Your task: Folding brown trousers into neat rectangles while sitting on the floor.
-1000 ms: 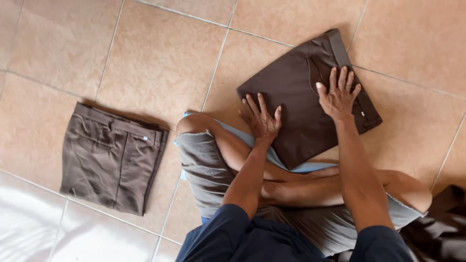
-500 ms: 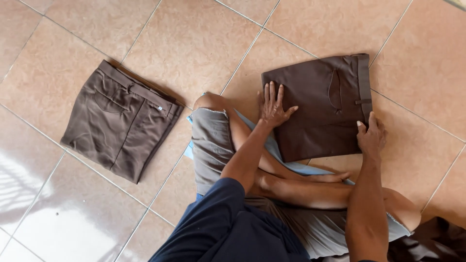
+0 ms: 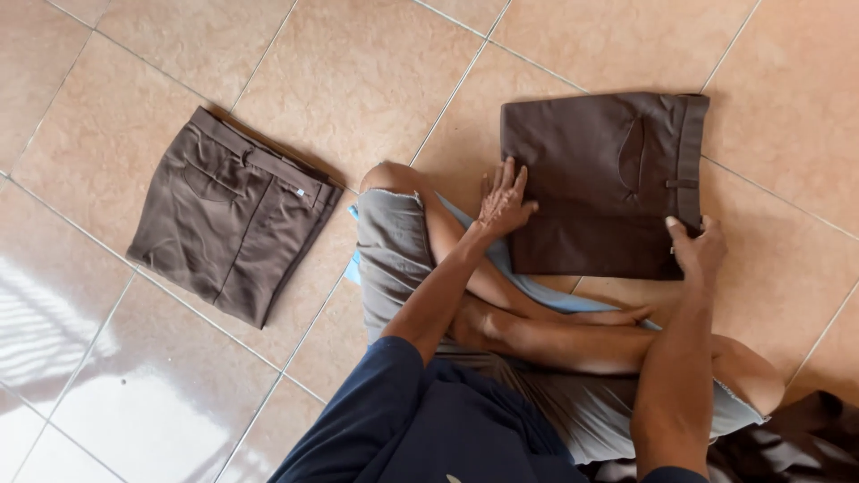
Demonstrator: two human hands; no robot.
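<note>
Two hands down on folded dark-brown shorts (image 3: pixel 601 183) (flat on tile floor (image 3: pixel 358 72)); left hand (image 3: pixel 503 201) pressed open-palmed at near-left edge; right hand (image 3: pixel 696 249) pinching waistband corner; second folded brown shorts (image 3: pixel 234 215) well apart, leftward.

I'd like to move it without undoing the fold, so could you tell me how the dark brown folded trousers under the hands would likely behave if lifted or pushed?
The dark brown folded trousers lie flat as soft cloth, so they would probably sag and unfold if lifted by one edge. On the glossy floor tiles they should slide easily. The left hand and right hand at opposite sides suggest two-handed support suits them.
</note>
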